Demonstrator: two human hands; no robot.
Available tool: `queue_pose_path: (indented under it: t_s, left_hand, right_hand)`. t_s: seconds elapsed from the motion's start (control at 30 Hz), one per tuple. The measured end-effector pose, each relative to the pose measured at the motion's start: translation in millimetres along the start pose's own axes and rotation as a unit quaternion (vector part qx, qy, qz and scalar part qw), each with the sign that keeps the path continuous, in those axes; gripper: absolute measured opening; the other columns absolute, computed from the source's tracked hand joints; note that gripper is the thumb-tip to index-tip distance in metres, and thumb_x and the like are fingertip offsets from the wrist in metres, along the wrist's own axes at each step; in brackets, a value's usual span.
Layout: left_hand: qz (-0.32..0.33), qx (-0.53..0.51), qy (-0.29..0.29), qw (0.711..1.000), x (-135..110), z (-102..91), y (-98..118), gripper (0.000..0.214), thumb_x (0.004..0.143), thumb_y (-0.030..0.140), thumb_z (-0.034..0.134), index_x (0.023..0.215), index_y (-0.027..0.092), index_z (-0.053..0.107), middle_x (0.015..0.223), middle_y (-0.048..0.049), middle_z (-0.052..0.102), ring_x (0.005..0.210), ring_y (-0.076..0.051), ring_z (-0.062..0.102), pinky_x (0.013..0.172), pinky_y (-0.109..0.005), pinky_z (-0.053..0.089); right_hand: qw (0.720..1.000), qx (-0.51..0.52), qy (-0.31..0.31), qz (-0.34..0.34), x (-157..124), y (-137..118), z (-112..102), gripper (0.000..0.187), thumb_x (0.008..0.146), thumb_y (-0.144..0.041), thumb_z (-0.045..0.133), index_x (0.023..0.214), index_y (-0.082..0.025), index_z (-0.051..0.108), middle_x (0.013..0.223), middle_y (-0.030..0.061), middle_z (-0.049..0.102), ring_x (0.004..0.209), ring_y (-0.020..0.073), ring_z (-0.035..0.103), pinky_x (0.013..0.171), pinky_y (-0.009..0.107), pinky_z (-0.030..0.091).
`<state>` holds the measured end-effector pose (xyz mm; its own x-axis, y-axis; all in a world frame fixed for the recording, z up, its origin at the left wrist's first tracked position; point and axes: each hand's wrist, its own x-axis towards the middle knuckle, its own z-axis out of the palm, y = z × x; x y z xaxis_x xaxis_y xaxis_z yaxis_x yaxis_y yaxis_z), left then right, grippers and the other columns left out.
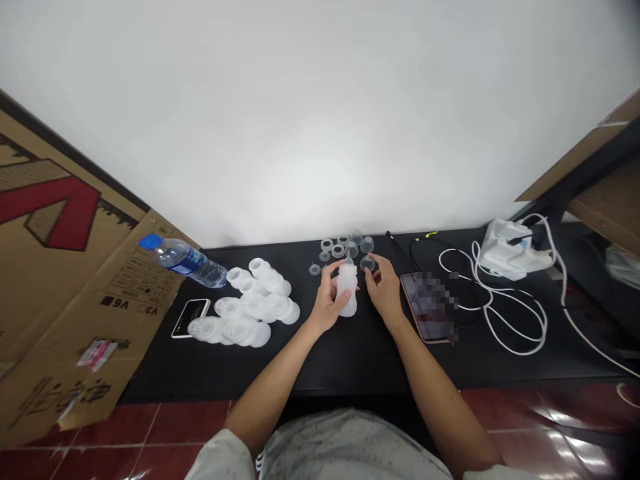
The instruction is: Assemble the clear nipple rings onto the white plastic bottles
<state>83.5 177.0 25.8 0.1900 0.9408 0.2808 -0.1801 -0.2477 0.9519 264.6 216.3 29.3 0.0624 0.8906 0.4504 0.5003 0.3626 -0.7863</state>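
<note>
A small milky-white baby bottle (pixel 347 293) stands upright in my left hand (pixel 330 298), whose fingers and thumb wrap round its body. A clear nipple (pixel 349 257) points up from the bottle's neck. My right hand (pixel 384 288) has its thumb and index finger at either side of a clear domed cap (pixel 367 263), closed on its edge. Just beyond both hands lie several more clear domed caps (pixel 367 244), white rings (pixel 327 245) and small clear nipples (pixel 315 269). To the left, several white bottles (pixel 255 307) without tops lie on their sides in a group.
The black table (pixel 330 367) meets a white wall. At left are a water bottle (pixel 190 261), a white-framed device (pixel 190 318) and a large cardboard box (pixel 75 267). At right lie a phone (pixel 427 310), looped white cables (pixel 515 350) and a white power strip (pixel 510 250).
</note>
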Motion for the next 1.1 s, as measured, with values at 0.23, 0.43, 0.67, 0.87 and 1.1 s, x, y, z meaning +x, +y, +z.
queue_pose_path:
  t_s: [0.23, 0.43, 0.67, 0.87, 1.1]
  left_hand:
    - [-0.006, 0.006, 0.008, 1.000, -0.7, 0.2, 0.8, 0.077, 0.102, 0.056, 0.071, 0.161, 0.027, 0.031, 0.116, -0.0115, 0.077, 0.100, -0.026, 0.080, 0.081, -0.037, 0.063]
    - [-0.013, 0.007, 0.009, 1.000, -1.1, 0.0, 2.6, 0.078, 0.101, 0.056, 0.072, 0.161, 0.026, 0.032, 0.114, -0.0110, 0.077, 0.099, -0.026, 0.080, 0.079, -0.036, 0.063]
    - [-0.030, 0.035, -0.009, 0.999, -1.1, -1.5, 3.8, 0.079, 0.100, 0.059, 0.072, 0.160, 0.025, 0.032, 0.105, -0.0086, 0.078, 0.091, -0.025, 0.080, 0.075, -0.035, 0.061]
    - [-0.051, 0.059, -0.074, 0.994, -2.8, -0.2, 6.8, 0.076, 0.099, 0.058, 0.073, 0.157, 0.023, 0.039, 0.098, -0.0064, 0.078, 0.085, -0.023, 0.077, 0.075, -0.032, 0.057]
    - [-0.075, 0.094, -0.114, 0.986, -4.9, 0.3, 10.3, 0.072, 0.101, 0.054, 0.072, 0.159, 0.024, 0.043, 0.094, -0.0050, 0.078, 0.081, -0.021, 0.074, 0.078, -0.032, 0.055]
  right_hand:
    - [0.999, 0.000, -0.033, 0.003, -0.4, 3.6, 0.4, 0.036, 0.099, -0.028, 0.063, 0.133, -0.021, 0.072, 0.129, 0.0149, 0.074, 0.065, 0.0190, 0.064, 0.075, 0.041, 0.062]
    - [0.998, 0.023, -0.027, 0.054, -1.1, 2.6, 1.0, 0.036, 0.097, -0.042, 0.070, 0.126, -0.020, 0.073, 0.119, 0.0134, 0.078, 0.064, 0.0197, 0.061, 0.071, 0.041, 0.057]
    - [0.934, 0.275, 0.057, 0.221, 10.4, 1.5, -2.4, 0.045, 0.083, -0.057, 0.088, 0.106, -0.021, 0.072, 0.096, 0.0051, 0.076, 0.059, 0.0130, 0.052, 0.053, 0.028, 0.043]
    - [0.815, 0.483, 0.067, 0.315, 15.8, -0.6, -7.1, 0.049, 0.072, -0.058, 0.098, 0.087, -0.023, 0.067, 0.083, -0.0019, 0.070, 0.055, 0.0080, 0.048, 0.046, 0.021, 0.039]
    - [0.804, 0.512, 0.046, 0.300, 16.4, -7.3, -10.1, 0.045, 0.072, -0.050, 0.100, 0.095, -0.024, 0.072, 0.080, -0.0040, 0.070, 0.055, 0.0080, 0.048, 0.047, 0.020, 0.040]
